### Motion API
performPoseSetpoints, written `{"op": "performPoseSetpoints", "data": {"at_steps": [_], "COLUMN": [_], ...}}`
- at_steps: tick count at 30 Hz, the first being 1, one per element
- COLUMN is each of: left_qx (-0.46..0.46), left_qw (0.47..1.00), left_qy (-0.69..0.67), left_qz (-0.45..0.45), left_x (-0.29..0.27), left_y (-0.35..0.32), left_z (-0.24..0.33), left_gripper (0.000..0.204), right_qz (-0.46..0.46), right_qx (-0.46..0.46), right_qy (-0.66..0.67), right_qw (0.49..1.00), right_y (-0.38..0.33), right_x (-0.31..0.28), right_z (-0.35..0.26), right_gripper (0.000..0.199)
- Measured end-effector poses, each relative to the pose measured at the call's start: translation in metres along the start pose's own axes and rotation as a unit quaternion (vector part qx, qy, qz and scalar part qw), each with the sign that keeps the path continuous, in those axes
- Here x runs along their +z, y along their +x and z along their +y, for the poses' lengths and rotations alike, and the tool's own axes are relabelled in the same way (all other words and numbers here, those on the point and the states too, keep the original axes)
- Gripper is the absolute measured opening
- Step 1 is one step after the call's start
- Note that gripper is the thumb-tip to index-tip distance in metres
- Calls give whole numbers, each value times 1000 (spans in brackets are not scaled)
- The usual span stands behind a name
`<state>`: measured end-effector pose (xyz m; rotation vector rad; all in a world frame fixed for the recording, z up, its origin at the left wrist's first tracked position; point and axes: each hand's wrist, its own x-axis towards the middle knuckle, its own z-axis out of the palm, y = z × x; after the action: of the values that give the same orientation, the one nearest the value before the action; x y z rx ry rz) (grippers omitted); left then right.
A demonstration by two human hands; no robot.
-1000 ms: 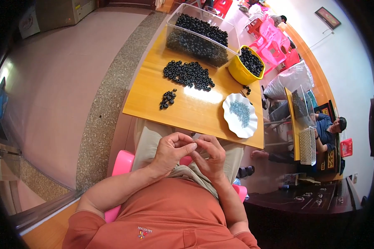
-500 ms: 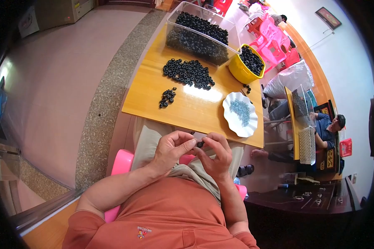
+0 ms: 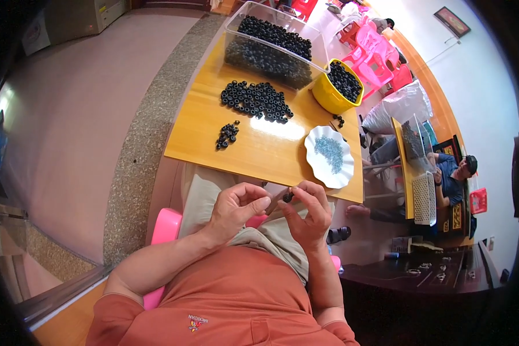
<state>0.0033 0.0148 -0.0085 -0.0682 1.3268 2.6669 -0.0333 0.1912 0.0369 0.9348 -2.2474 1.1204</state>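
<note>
Right now both hands sit low-centre in the frame, over the lap, just below the near edge of the wooden tabletop [image 3: 254, 144]. Right hand [image 3: 305, 216] pinches a small black ring [image 3: 288, 196] between thumb and fingertips — closed on it. Left hand [image 3: 236, 207] is curled, fingers bent toward the ring, thumb tip close beside it; can't tell if it touches the ring or holds anything. The two hands are near each other, not clasped.

On the tabletop, centre of frame: a big loose pile of black rings [image 3: 255, 100], and a small cluster of rings [image 3: 227, 135] to its lower left, apart from it. White scalloped plate [image 3: 320, 167] at right-centre w/ small pale blue-grey bits on it. Upper centre — a clear plastic bin [image 3: 268, 46] full of black rings, and just right of it a yellow bowl [image 3: 334, 98] also filled w/ them. A few stray rings lie between bowl and plate.

Pink stool [image 3: 164, 222] shows under the person at lower left. Another person sits at far right by a second table.
</note>
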Motion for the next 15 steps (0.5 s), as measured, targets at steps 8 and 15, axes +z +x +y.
{"op": "performPoseSetpoints", "data": {"at_steps": [8,15], "left_qx": [10,-11], "left_qw": [998,996], "left_qy": [-45,-78], "left_qz": [-36,-33], "left_x": [2,2], "left_y": [-2,-1], "left_z": [-1,1], "left_gripper": [19,16], "right_qz": [-32,-58], "right_qx": [44,46], "right_qy": [64,89], "right_qw": [996,993], "right_y": [-6,-5], "right_x": [7,9], "right_z": [-6,-7], "right_gripper": [36,35]}}
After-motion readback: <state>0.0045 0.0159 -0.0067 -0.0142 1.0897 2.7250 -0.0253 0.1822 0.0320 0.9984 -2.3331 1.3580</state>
